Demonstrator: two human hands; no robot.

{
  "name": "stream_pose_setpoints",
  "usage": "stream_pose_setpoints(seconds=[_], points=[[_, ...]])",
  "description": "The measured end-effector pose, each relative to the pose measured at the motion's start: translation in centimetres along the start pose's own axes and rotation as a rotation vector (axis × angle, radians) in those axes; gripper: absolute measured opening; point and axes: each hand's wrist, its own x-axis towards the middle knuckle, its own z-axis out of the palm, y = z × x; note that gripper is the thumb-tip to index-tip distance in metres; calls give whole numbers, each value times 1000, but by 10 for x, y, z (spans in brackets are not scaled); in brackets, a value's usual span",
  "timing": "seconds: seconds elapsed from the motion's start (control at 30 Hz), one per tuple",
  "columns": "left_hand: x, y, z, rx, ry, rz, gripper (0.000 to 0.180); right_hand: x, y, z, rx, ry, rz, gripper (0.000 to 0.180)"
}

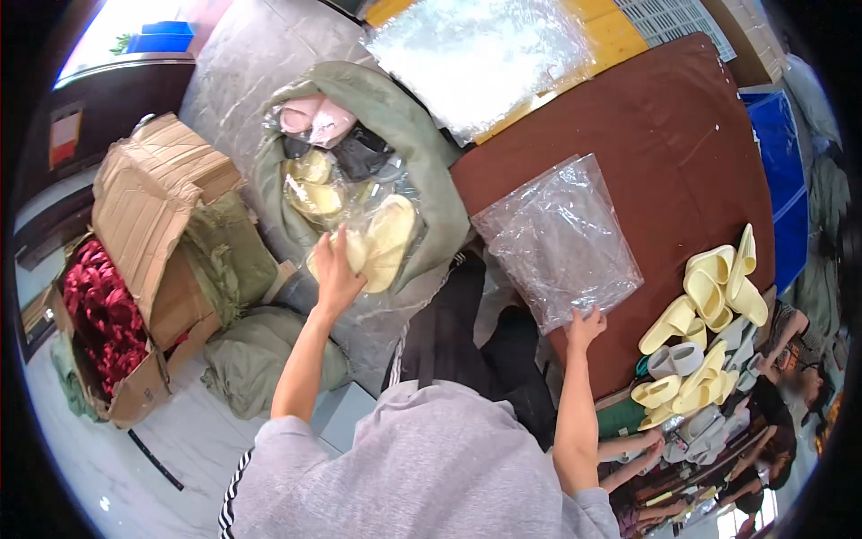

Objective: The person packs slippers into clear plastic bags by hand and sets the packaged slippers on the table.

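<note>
My left hand is closed on a pair of pale yellow slippers in clear plastic, at the near rim of a grey-green sack. Inside the sack lie more bagged slippers: a pink pair, a black pair and other yellow ones. Over the edge of a brown-covered table, my right hand pinches the near corner of a clear plastic bag. That bag lies flat on the cloth; whether it is one bag or a stack, I cannot tell.
Loose yellow slippers and grey slippers are heaped at the table's right end, near other people's arms. A pile of clear plastic bags covers the far end. To my left stands an open cardboard box with dark red material.
</note>
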Motion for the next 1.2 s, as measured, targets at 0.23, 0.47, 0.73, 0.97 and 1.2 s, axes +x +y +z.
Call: stream_pose_setpoints(seconds=[0.23, 0.47, 0.73, 0.97, 1.2], points=[[-23, 71, -141, -78, 333, 307, 105, -6, -83, -40, 170, -192, -303, 46], [-15, 188, -178, -195, 410, 466, 113, -59, -267, -209, 679, -91, -763, 23], [-11, 306, -159, -365, 431, 1129, 115, -82, -272, -376, 710, -95, -1055, 23], [-26, 384, -134, -472, 246, 1414, 103, -59, -204, -365, 335, -183, -911, 44], [-42, 417, -118, -236, 143, 1379, 90, -88, -193, -359, 149, -194, -807, 43]])
